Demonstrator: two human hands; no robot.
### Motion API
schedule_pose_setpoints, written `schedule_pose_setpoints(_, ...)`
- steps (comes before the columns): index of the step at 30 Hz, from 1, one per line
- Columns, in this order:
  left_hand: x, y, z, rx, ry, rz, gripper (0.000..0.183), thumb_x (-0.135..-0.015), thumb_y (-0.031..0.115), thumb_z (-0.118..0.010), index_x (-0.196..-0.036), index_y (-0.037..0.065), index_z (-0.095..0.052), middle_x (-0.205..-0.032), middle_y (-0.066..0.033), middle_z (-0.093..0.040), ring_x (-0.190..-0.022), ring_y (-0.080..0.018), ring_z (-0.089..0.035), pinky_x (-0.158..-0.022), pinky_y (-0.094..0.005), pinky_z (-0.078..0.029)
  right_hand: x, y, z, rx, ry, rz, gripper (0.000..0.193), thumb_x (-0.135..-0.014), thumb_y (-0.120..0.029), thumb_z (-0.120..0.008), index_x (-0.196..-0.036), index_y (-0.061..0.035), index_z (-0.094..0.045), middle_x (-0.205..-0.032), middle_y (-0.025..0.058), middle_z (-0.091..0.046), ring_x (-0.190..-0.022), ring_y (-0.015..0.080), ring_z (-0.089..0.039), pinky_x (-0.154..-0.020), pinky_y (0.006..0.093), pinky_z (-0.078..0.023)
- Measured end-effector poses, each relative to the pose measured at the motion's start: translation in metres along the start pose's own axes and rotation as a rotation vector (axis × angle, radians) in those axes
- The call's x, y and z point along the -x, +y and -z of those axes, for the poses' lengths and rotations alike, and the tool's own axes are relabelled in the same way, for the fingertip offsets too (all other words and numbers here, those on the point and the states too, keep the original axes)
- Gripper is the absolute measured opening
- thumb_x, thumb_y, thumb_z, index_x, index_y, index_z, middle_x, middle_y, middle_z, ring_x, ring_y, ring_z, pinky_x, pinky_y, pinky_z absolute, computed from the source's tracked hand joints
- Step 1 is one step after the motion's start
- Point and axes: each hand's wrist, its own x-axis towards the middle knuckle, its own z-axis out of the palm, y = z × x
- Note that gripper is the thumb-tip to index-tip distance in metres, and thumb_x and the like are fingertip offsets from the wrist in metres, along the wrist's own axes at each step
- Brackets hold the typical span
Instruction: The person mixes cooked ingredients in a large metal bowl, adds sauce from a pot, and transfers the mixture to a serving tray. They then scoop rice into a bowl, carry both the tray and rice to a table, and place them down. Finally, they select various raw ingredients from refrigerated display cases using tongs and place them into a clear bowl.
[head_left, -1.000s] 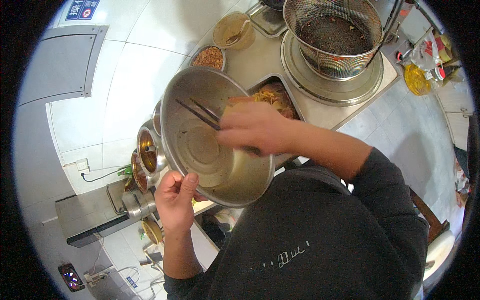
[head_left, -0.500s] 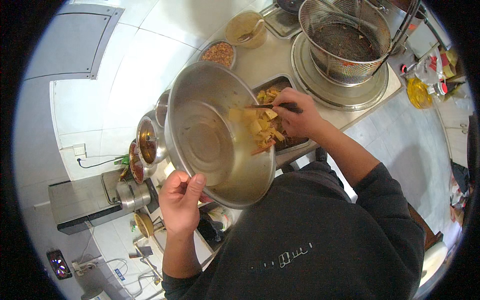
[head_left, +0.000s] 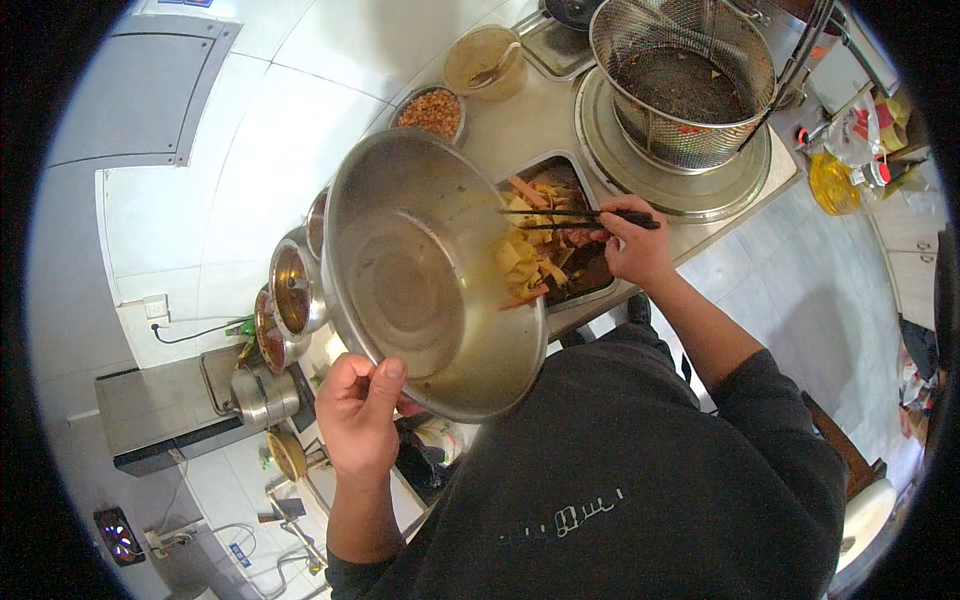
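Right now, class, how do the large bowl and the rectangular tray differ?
The large bowl is round; the tray is rectangular. The bowl is tilted, its rim gripped by the left hand, while the tray lies on the counter. The bowl's floor looks bare; the tray holds mixed food. Both are silvery metal and open at the top.

We can read no words for certain. A thin line of pale print (head_left: 568,520) on the black long-sleeved cloth top (head_left: 640,430) is too small for us – as is the small blue-and-white label (head_left: 238,555) at lower left. The blue-and-white sign (head_left: 186,3) on the white tiled wall (head_left: 160,225) – cut by the upper edge – gives us only fragments.
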Motion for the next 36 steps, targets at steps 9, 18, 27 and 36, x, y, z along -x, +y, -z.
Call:
schedule_pose_setpoints(9, 0.005, -0.002, 0.007, 0.06, 0.035, -0.001, 0.016, -0.091, 0.013, -0.065, -0.083, 0.004, -0.054, -0.074, -0.0048, -0.063, -0.057, -0.0089, -0.059, -0.05, -0.0219, -0.051, 0.015, -0.021, 0.01, -0.389, -0.231, -0.462, 0.027, -0.076, 0.015, -0.041, -0.096, 0.0074, -0.059, -0.104, 0.0128, -0.055, -0.07, 0.0213, -0.069, -0.062, 0.0303, -0.057)
schedule_pose_setpoints(18, 0.008, -0.003, 0.008, 0.073, 0.037, -0.036, 0.015, -0.091, 0.011, -0.064, -0.083, 0.003, -0.055, -0.074, -0.0054, -0.064, -0.057, -0.0092, -0.059, -0.05, -0.0217, -0.052, 0.009, -0.022, 0.02, -0.238, -0.293, -0.142, 0.027, -0.068, 0.01, -0.052, -0.09, 0.0018, -0.064, -0.103, 0.0141, -0.059, -0.083, 0.0243, -0.068, -0.067, 0.0327, -0.057)
schedule_pose_setpoints(27, 0.009, -0.002, 0.004, 0.061, 0.02, -0.035, 0.013, -0.091, 0.009, -0.064, -0.084, 0.005, -0.054, -0.073, -0.0033, -0.062, -0.056, -0.0083, -0.058, -0.049, -0.0203, -0.049, 0.027, -0.022, 0.011, -0.2, -0.184, -0.168, 0.03, -0.064, 0.011, -0.053, -0.09, 0.0017, -0.065, -0.102, 0.0143, -0.06, -0.074, 0.0212, -0.07, -0.067, 0.0315, -0.057)
schedule_pose_setpoints(36, 0.015, -0.006, 0.008, 0.011, 0.113, -0.003, 0.015, -0.091, 0.009, -0.063, -0.081, 0.005, -0.053, -0.072, -0.0049, -0.062, -0.054, -0.0083, -0.057, -0.047, -0.0204, -0.048, 0.017, -0.022, 0.03, -0.087, -0.085, -0.139, 0.03, -0.063, 0.008, -0.056, -0.09, -0.0013, -0.066, -0.097, 0.0115, -0.061, -0.072, 0.0212, -0.068, -0.066, 0.0307, -0.055)
